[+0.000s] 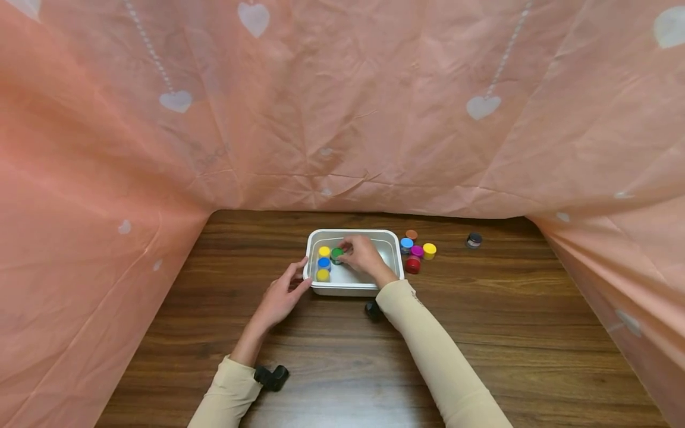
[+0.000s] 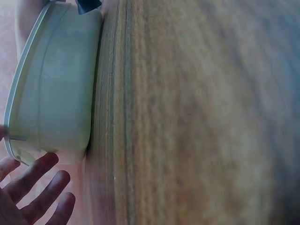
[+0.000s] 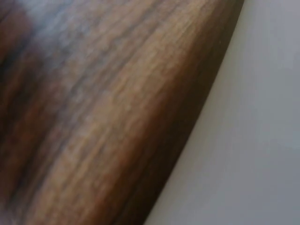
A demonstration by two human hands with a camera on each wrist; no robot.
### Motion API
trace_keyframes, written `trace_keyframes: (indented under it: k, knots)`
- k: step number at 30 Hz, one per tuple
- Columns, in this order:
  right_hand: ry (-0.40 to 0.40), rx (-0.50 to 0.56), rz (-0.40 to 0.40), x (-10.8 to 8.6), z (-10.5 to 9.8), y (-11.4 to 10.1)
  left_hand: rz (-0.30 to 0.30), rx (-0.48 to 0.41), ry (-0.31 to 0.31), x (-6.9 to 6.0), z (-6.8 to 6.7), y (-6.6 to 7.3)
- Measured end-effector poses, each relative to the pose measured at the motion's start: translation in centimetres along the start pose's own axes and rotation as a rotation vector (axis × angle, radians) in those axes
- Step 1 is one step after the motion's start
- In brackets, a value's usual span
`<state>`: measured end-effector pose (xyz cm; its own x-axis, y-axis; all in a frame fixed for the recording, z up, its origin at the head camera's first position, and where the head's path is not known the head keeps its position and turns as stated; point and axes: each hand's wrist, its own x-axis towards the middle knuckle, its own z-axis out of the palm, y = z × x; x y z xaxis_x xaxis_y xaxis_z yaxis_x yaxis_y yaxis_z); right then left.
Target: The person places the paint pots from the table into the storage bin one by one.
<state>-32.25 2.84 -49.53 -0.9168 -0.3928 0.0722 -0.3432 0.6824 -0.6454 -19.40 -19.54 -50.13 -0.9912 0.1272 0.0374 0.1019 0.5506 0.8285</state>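
A white rectangular tray [image 1: 353, 289] sits on the table. Inside it, along the left end, stand three small jars in a column: one with a yellow lid [image 1: 324, 252], one with a blue lid [image 1: 323, 263], and another with a yellow lid [image 1: 323, 275]. My right hand [image 1: 364, 257] reaches into the tray and pinches a green-lidded jar [image 1: 336, 254] beside the column. At the tray's left end, my left hand [image 1: 279, 299] touches the rim with spread fingers. The left wrist view shows these fingers [image 2: 35, 173] against the tray's outer wall [image 2: 65, 84]. The right wrist view hides the right hand.
Right of the tray is a cluster of jars with orange [image 1: 411, 235], light blue [image 1: 407, 244], magenta [image 1: 417, 251], yellow [image 1: 430, 250] and red [image 1: 412, 264] lids. A black-lidded jar [image 1: 474, 240] stands farther right. Pink cloth [image 1: 342, 119] encloses the wooden table [image 1: 321, 356] behind and at both sides.
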Motion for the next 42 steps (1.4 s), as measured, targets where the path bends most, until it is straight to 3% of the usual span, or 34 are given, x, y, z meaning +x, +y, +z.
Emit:
trace_keyframes:
  k: [16,23,33,42]
  knots:
    - [0.012,-0.007,0.013,0.0,-0.4,0.0,0.017,0.005,-0.009,0.1,0.2,0.0]
    - [0.034,-0.016,-0.031,-0.2,-1.2,-0.1,0.021,0.008,0.005,0.1,0.1,0.0]
    - [0.074,0.064,-0.088,-2.2,-4.1,-0.2,0.031,-0.007,0.013,0.1,0.4,-0.3]
    - [0.129,0.145,-0.050,-4.5,-7.9,0.8,0.004,-0.026,0.000,0.1,0.2,-0.3]
